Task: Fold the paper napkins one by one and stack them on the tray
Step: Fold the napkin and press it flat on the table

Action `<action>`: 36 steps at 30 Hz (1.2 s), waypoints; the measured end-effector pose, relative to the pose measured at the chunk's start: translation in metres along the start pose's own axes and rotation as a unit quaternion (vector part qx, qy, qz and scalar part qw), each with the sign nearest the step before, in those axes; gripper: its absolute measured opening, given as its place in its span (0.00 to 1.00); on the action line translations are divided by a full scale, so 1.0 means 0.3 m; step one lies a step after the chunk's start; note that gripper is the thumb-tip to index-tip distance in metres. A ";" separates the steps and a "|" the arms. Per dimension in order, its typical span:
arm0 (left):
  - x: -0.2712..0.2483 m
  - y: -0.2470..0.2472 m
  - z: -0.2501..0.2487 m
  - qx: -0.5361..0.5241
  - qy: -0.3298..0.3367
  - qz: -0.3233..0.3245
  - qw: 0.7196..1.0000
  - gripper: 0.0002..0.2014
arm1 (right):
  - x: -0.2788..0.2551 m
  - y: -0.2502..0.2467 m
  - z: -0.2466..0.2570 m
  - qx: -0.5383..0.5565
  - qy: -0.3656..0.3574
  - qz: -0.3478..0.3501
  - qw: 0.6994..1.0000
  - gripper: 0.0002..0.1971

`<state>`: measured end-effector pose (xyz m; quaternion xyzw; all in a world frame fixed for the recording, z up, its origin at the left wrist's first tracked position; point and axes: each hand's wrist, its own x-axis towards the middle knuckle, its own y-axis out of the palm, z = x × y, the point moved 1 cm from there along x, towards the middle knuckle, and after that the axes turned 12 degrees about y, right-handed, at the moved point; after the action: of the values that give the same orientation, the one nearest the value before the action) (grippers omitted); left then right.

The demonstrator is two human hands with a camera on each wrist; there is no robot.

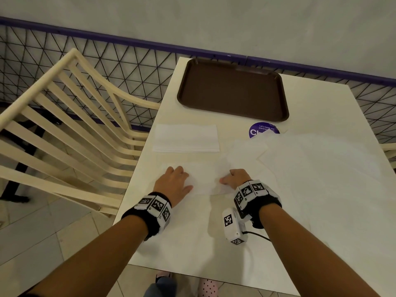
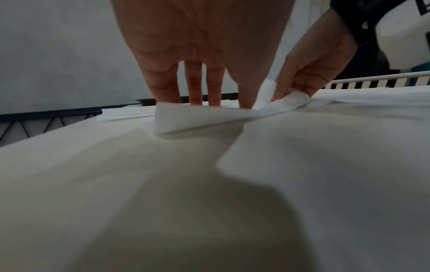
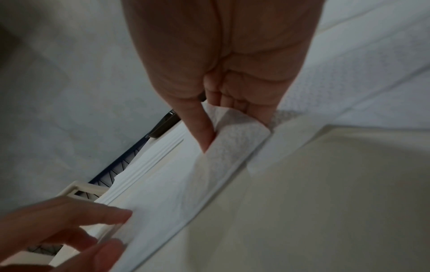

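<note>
A white paper napkin [image 1: 203,179] lies folded on the cream table in front of me. My left hand [image 1: 174,181] presses straight fingers [image 2: 195,88] onto its left end [image 2: 197,117]. My right hand [image 1: 234,179] pinches the napkin's right end [image 3: 235,128] between thumb and curled fingers, lifting that edge [image 2: 295,99] a little. A stack of folded napkins [image 1: 186,138] lies just beyond. The brown tray [image 1: 232,91] stands at the table's far side with nothing on it.
Loose unfolded napkins [image 1: 310,163] spread over the table's right side, partly covering a purple round sticker [image 1: 263,130]. A cream slatted chair [image 1: 70,129] stands left of the table. A wire-mesh fence [image 1: 107,58] runs behind.
</note>
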<state>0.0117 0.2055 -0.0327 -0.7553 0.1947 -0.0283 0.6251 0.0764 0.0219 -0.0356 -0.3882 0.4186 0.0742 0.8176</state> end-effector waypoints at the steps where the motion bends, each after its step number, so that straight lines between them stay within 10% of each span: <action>1: -0.005 0.004 -0.001 -0.004 -0.005 0.001 1.000 0.24 | -0.001 0.000 -0.002 0.003 -0.001 -0.003 1.000 0.15; 11: -0.017 0.019 -0.013 0.006 -0.024 0.008 1.000 0.26 | -0.089 0.019 -0.009 -0.024 -0.095 -0.086 0.991 0.25; 17: -0.020 0.016 -0.018 0.009 -0.025 0.005 1.000 0.28 | -0.229 0.179 -0.054 -0.346 -0.322 -0.151 0.868 0.27; 36: -0.029 0.006 -0.088 0.037 -0.012 0.034 0.999 0.26 | -0.203 0.081 -0.182 -0.384 -0.160 -0.032 0.909 0.27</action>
<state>-0.0046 0.1834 -0.0270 -0.7246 0.2116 -0.0047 0.6558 -0.0075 0.0130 -0.0231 -0.6683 0.2083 0.2639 0.6636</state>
